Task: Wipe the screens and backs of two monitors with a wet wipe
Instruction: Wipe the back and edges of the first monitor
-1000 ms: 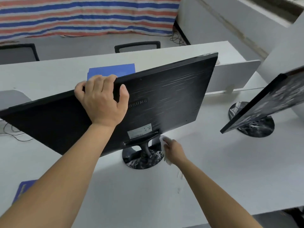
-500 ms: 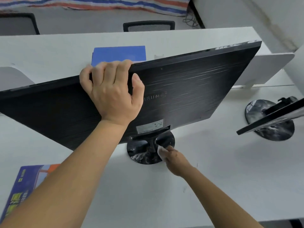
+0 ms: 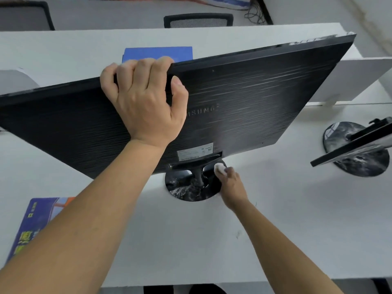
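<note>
A black monitor (image 3: 254,102) stands on the white desk (image 3: 191,240) with its ribbed back towards me, tilted forward. My left hand (image 3: 144,105) grips its top edge, fingers over the rim and thumb on the back. My right hand (image 3: 232,185) pinches a small white wet wipe (image 3: 219,168) and holds it against the round glossy stand base (image 3: 188,187), just right of the neck and under the monitor's lower edge. A second black monitor (image 3: 356,147) sits at the right edge on its own round base (image 3: 360,164); only part of it shows.
A blue box (image 3: 158,53) lies behind the monitor's top edge. A blue printed booklet (image 3: 36,221) lies at the desk's left front. White partition panels (image 3: 360,79) stand at the right. Two chair backs (image 3: 198,20) rise beyond the far desk.
My right hand has carried the wipe from the desk beside the stand up onto the base's right rim near the neck. The view has tipped further down. My left hand keeps its grip.
</note>
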A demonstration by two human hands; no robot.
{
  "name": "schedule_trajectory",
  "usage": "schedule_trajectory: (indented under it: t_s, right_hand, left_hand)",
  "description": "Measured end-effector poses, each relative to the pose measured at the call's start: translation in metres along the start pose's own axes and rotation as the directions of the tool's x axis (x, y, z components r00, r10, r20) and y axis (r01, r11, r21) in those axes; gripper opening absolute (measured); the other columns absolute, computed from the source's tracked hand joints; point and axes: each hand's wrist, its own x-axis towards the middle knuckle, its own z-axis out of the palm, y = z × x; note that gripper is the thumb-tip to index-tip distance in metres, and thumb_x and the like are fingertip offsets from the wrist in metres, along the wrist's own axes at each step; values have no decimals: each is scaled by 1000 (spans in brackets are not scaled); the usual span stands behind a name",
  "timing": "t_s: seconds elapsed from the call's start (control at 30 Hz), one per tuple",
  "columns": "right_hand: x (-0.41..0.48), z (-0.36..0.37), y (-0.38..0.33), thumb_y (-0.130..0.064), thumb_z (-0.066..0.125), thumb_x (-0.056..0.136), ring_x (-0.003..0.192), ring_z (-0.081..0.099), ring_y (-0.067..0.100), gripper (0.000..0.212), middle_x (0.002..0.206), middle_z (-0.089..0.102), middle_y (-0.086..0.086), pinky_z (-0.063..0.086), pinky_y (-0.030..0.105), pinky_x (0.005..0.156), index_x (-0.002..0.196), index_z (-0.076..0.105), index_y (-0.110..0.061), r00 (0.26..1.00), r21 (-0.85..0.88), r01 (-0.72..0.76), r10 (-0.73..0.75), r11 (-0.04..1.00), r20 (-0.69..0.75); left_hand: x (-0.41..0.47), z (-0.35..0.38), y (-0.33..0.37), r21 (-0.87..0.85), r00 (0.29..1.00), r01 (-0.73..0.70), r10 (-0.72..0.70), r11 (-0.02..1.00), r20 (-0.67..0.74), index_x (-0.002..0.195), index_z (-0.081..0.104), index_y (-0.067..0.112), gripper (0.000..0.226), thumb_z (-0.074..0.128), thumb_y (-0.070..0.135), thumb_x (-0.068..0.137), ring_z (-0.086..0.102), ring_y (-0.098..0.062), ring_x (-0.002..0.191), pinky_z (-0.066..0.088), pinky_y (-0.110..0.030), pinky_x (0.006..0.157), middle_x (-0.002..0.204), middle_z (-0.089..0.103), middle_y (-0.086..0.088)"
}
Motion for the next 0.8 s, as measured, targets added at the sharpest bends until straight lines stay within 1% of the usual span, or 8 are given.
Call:
schedule_trajectory:
  t_s: [0.1, 0.17, 0.23, 0.3, 0.4, 0.53, 0.67, 0.8]
  right_hand:
    - [-49, -4, -22, -5, 48, 85, 87, 58, 23, 43, 104, 55, 4, 51, 31, 80, 118, 68, -26, 963, 227, 96, -148, 969, 226]
    - [-61, -17, -30, -14, 48, 87, 81, 64, 13, 34, 95, 67, -2, 53, 25, 77, 95, 78, -28, 916, 372, -8, -142, 928, 375]
    - [-51, -30, -33, -16, 50, 91, 65, 66, 8, 31, 83, 70, -4, 56, 26, 65, 90, 78, -27, 956, 490, -116, -36, 864, 290]
    - [-24, -37, -29, -14, 50, 95, 69, 62, 12, 29, 77, 64, -9, 55, 29, 70, 100, 76, -25, 996, 462, -94, 80, 882, 48]
    - [22, -35, -16, -2, 41, 94, 98, 56, 31, 39, 112, 56, 12, 48, 35, 88, 122, 65, -11, 973, 277, -117, 165, 954, -160]
    - [31, 1, 0, 7, 40, 86, 124, 44, 38, 52, 135, 51, 12, 39, 40, 103, 134, 54, -7, 992, 26, -65, 67, 998, -108]
    - [-30, 30, -23, 15, 38, 83, 143, 30, 27, 79, 157, 34, 4, 34, 36, 114, 153, 33, -20, 997, 76, 64, -61, 995, -52]
    - [-79, 22, -37, 0, 41, 88, 125, 53, 23, 55, 140, 56, 0, 44, 29, 103, 132, 62, -25, 955, 304, 206, -259, 930, 144]
  left_hand:
    - [1, -2, 3, -2, 1000, 23, -23, 1000, -4, 103, 69, 18, 36, 38, 35, 95, 55, -26, 93, 36, -48, 99, 92, 65, 1]
    - [1, -2, 3, -10, 1000, 28, -28, 1000, -4, 103, 69, 17, 36, 38, 34, 96, 55, -26, 93, 36, -49, 98, 91, 64, 1]
    - [1, -3, 4, -11, 1000, 25, -25, 1000, -4, 103, 69, 17, 35, 39, 34, 95, 55, -26, 93, 37, -49, 98, 92, 64, 1]
    - [1, -3, 3, -5, 1000, 23, -24, 1000, -7, 103, 69, 18, 35, 39, 34, 95, 55, -26, 93, 37, -49, 98, 92, 64, 1]
    - [0, -3, 3, 3, 1000, 24, -24, 1000, -6, 103, 69, 18, 37, 38, 35, 96, 55, -26, 92, 37, -49, 99, 91, 64, 1]
    - [-2, -3, 2, 9, 1000, 14, -14, 1000, -5, 104, 69, 18, 35, 39, 35, 95, 55, -26, 93, 37, -49, 99, 92, 64, 1]
    - [-1, -2, 2, 1, 1000, 17, -17, 1000, -7, 104, 69, 18, 35, 39, 35, 95, 54, -25, 93, 36, -47, 100, 93, 64, 1]
    - [0, -2, 2, -15, 1000, 29, -29, 999, -2, 105, 69, 18, 38, 37, 36, 96, 54, -25, 93, 36, -48, 100, 92, 64, 2]
